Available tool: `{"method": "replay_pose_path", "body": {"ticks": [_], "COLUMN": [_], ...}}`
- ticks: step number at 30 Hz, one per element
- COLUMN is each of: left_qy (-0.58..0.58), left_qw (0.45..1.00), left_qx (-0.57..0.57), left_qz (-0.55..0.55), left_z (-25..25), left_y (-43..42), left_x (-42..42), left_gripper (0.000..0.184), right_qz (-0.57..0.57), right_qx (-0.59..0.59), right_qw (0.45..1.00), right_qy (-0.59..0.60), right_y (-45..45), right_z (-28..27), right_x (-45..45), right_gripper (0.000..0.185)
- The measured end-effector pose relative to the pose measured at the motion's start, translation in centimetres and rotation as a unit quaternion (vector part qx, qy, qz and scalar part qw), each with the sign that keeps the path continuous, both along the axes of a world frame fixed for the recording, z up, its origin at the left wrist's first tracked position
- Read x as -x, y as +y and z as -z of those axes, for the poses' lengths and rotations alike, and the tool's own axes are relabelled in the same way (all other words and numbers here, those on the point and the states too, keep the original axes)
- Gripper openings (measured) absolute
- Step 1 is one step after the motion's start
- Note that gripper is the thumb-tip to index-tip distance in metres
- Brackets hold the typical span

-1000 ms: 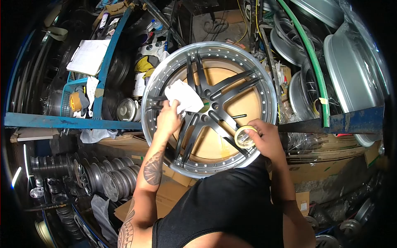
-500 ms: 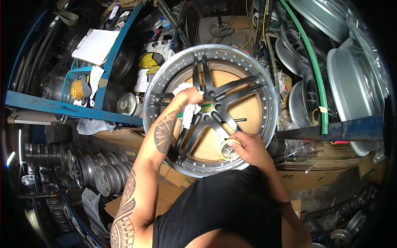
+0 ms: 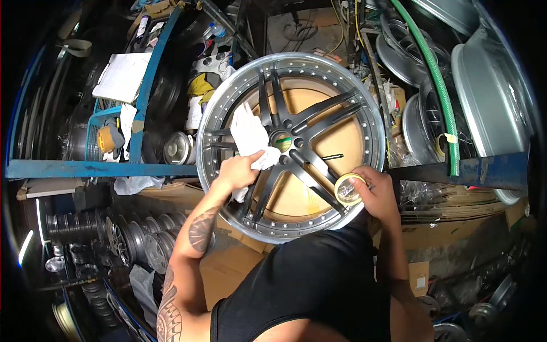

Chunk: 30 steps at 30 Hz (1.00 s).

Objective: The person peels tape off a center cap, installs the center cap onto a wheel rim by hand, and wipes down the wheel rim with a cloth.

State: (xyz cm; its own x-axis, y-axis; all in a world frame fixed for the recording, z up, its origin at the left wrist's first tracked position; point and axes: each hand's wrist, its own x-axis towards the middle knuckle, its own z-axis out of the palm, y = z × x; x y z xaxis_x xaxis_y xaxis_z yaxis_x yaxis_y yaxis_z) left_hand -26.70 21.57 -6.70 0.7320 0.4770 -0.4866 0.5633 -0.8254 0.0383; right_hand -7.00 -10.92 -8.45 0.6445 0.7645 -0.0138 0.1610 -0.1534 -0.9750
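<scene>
A large wheel rim (image 3: 373, 122) with dark double spokes and a polished silver lip lies face up in front of me. My left hand (image 3: 240, 170) is closed around a bunched white cloth (image 3: 249, 132), held over the left spokes beside the hub. In my right hand (image 3: 376, 192) is a yellowish roll of tape (image 3: 338, 191), gripped by its ring near the lower right edge of the rim. A thin black stick (image 3: 333, 156) shows between the right spokes. Tan board shows through the spoke gaps.
Blue metal frames (image 3: 102, 169) stand on both sides. A green hose (image 3: 436, 74) hangs at the right, before several silver rims (image 3: 490, 97). More wheels (image 3: 134, 236) are stacked at lower left. A blue basket (image 3: 94, 134) and papers (image 3: 121, 77) sit upper left. Flattened cardboard (image 3: 439, 208) lies right.
My left hand has moved left and down from the hub, and more of the cloth shows. My right hand has shifted right and slightly up with the tape roll.
</scene>
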Motion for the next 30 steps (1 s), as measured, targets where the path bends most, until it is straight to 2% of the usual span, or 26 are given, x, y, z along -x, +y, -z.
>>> {"method": "replay_pose_path", "body": {"ticks": [4,6,7,8,9,10,11,12,14,15,16,18,21,25,28,29,30], "left_qy": [0.125,0.11,0.05,0.036,-0.055,-0.142,-0.221,-0.222,-0.193,-0.198,-0.123,-0.049,-0.044,0.023,0.04,0.007,-0.01], "left_qw": [0.991,0.993,0.992,0.969,0.928,0.865,0.828,0.86,0.932,0.955,0.985,0.997,0.998,0.999,0.999,0.997,0.993], "left_qx": [-0.039,0.006,0.101,0.209,0.289,0.362,0.399,0.351,0.226,0.201,0.099,0.037,0.047,-0.032,-0.01,0.037,0.08], "left_qz": [-0.021,-0.042,-0.062,-0.129,-0.228,-0.318,-0.326,-0.295,-0.207,-0.088,-0.065,-0.043,0.005,0.031,-0.019,-0.061,-0.092], "left_z": [2.1,2.8,4.4,3.9,3.6,3.4,4.6,2.3,1.3,0.5,1.5,-1.0,-0.8,1.5,1.6,3.1,3.3], "left_y": [-0.9,0.7,3.2,4.8,5.3,5.6,6.6,4.7,0.7,-1.5,-3.0,-5.5,-6.0,-6.7,-6.3,-4.8,-4.0], "left_x": [-4.6,-5.9,-5.7,-5.7,-4.7,-3.6,-2.2,-2.0,-1.4,-1.3,-1.2,-2.7,-3.6,-4.0,-6.1,-6.0,-6.3], "left_gripper": [0.044,0.045,0.043,0.039,0.035,0.031,0.03,0.035,0.039,0.044,0.044,0.042,0.04,0.041,0.039,0.043,0.038], "right_qz": [-0.062,-0.1,-0.116,-0.122,-0.125,-0.124,-0.11,-0.094,-0.072,-0.058,-0.054,-0.04,-0.058,-0.079,-0.097,-0.104,-0.109], "right_qx": [0.006,-0.002,-0.022,-0.019,-0.017,-0.014,-0.004,-0.006,-0.009,-0.018,-0.013,-0.002,-0.001,-0.013,-0.014,-0.001,0.011], "right_qw": [0.997,0.992,0.991,0.991,0.991,0.992,0.993,0.995,0.997,0.998,0.998,0.999,0.998,0.996,0.995,0.995,0.994], "right_qy": [-0.05,-0.07,-0.069,-0.058,-0.046,-0.032,-0.032,-0.025,-0.016,0.0,0.0,0.002,-0.009,-0.025,-0.012,-0.002,0.009], "right_y": [2.1,2.9,2.9,2.8,2.6,2.4,2.0,1.5,0.8,0.5,0.4,0.3,0.9,1.9,2.1,2.0,2.0], "right_z": [-2.6,-3.6,-3.8,-4.0,-4.1,-4.1,-4.1,-3.8,-2.5,-1.7,-1.4,-1.0,-1.7,-3.2,-3.1,-3.2,-3.3], "right_x": [0.9,1.3,1.5,1.5,1.6,1.7,1.6,1.4,0.9,0.7,0.4,0.2,0.3,0.8,1.4,1.6,1.7], "right_gripper": [0.018,0.019,0.019,0.019,0.019,0.019,0.018,0.018,0.018,0.018,0.018,0.019,0.018,0.017,0.017,0.018,0.018]}}
